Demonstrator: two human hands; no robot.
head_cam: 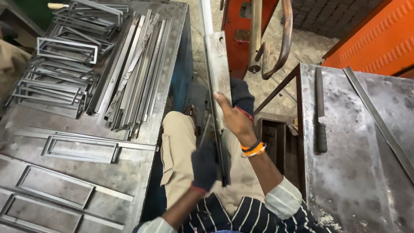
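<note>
**Both hands on one long steel strip**

Left hand (204, 166), in a dark glove, clamps the strip's (218, 64) near end; right hand (233, 116) grips midway, thumb flat on its face, probably to steady it. It hangs between the counter (129, 172) and the bench (353, 172), off both edges.

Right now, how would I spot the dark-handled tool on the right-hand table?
Find the grey steel table on the right, beside the orange wall. Near its left edge lies a file, pointing away from the person. Unlike the long bare strip beside it, it has a dark rounded handle.
</note>
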